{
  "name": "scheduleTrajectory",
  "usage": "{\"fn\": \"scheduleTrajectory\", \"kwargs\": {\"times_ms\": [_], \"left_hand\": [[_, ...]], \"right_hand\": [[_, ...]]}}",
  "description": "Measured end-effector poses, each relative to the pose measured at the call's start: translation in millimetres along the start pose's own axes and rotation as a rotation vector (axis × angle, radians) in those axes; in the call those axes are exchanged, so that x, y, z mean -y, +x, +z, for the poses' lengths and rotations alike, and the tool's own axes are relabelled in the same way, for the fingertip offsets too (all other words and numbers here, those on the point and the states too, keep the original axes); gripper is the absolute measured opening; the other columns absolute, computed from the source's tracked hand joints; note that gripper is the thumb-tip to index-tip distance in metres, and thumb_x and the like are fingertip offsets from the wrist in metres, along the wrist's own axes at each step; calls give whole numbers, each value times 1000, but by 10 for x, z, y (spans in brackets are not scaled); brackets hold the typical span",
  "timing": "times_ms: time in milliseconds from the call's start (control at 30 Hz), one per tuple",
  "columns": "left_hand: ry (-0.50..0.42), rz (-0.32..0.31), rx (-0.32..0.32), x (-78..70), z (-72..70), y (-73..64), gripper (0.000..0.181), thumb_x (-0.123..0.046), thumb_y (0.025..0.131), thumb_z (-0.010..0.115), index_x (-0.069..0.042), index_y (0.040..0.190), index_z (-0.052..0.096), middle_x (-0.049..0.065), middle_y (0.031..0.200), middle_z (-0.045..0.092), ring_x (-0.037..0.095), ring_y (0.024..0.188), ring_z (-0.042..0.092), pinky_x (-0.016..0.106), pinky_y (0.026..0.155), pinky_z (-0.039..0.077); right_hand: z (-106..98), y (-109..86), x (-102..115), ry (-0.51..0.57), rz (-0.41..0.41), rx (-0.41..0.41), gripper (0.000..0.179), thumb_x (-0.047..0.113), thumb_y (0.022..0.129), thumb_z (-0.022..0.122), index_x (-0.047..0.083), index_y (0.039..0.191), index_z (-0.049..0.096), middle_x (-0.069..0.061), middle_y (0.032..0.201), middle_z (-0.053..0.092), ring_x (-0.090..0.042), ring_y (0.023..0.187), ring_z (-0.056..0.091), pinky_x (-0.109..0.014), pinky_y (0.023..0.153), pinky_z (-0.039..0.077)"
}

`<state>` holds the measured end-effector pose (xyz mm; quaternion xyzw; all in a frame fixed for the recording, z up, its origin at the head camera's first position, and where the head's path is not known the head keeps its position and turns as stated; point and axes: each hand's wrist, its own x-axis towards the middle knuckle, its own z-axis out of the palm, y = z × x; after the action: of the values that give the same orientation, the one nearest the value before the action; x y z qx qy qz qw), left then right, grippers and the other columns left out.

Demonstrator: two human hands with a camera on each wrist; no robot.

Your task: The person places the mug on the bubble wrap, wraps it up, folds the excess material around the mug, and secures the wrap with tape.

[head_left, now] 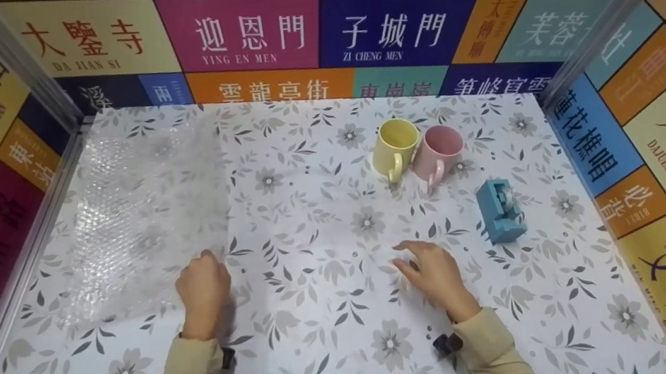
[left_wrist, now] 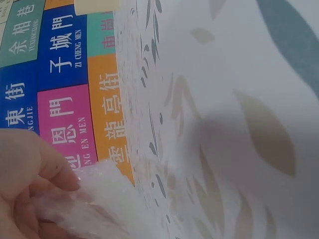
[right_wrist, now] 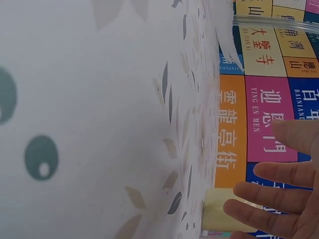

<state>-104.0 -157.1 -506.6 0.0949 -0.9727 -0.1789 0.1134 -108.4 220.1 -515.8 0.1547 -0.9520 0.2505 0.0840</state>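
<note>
A clear sheet of bubble wrap (head_left: 133, 218) lies spread over the left part of the flowered tabletop. At its near right corner, my left hand (head_left: 203, 292) pinches the edge; the left wrist view shows the gathered wrap (left_wrist: 94, 206) between thumb and fingers. My right hand (head_left: 437, 271) hovers above the table with nothing in it, its fingers apart and relaxed. Beyond that hand stand a yellow mug (head_left: 388, 158) and a pink mug (head_left: 430, 162), side by side and upright, handles facing me. To its right sits a blue tape dispenser (head_left: 492, 215) with a roll of tape.
The white table (head_left: 317, 265) carries a grey leaf and flower print. Colourful panels with Chinese lettering (head_left: 242, 39) wall in its back and both sides, with metal posts (head_left: 16, 67) at the back corners. A dark strap (head_left: 448, 344) circles the right wrist.
</note>
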Motion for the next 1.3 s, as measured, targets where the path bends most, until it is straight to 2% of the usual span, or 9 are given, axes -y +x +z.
{"fn": "scheduleTrajectory", "kwargs": {"times_ms": [167, 367, 633, 867, 1100, 1300], "left_hand": [[12, 19, -149, 44, -30, 24, 7, 4, 76, 48, 5, 69, 49, 23, 59, 54, 43, 52, 53, 54, 42, 42], [30, 47, -258, 77, -88, 42, 6, 6, 77, 45, 7, 74, 49, 23, 62, 52, 41, 53, 52, 54, 41, 42], [3, 91, -378, 118, -195, 53, 2, 4, 76, 48, 6, 75, 48, 22, 64, 50, 40, 54, 48, 53, 39, 39], [13, 190, -596, 122, -298, 79, 5, 11, 72, 51, 6, 75, 49, 25, 69, 53, 40, 56, 47, 51, 37, 40], [12, 266, -722, 58, -457, 80, 4, 11, 74, 52, 7, 75, 50, 24, 71, 53, 39, 60, 47, 47, 43, 43], [-36, 350, -847, -63, -498, 28, 4, 10, 75, 51, 6, 75, 52, 22, 72, 51, 37, 59, 47, 46, 43, 42]], "right_hand": [[-17, -26, -33, 5, 18, -6, 28, 25, 82, 67, 7, 103, 67, -10, 103, 66, -31, 95, 60, -45, 79, 49], [-37, -51, -69, -14, 37, -15, 35, 26, 81, 67, 1, 105, 65, -15, 103, 65, -34, 96, 59, -46, 82, 47], [-37, -73, -93, -16, 30, -20, 35, 25, 81, 67, -1, 105, 65, -17, 102, 65, -35, 95, 60, -46, 80, 48], [-44, -83, -87, -25, 32, -28, 35, 24, 80, 68, -2, 104, 65, -17, 101, 65, -35, 94, 60, -46, 80, 48], [-37, -95, -98, -31, 23, -37, 34, 24, 81, 67, -1, 104, 65, -16, 101, 65, -35, 94, 60, -46, 81, 48], [-45, -109, -99, -30, 31, -38, 35, 25, 81, 67, -1, 104, 65, -16, 102, 65, -35, 95, 60, -46, 81, 48]]}}
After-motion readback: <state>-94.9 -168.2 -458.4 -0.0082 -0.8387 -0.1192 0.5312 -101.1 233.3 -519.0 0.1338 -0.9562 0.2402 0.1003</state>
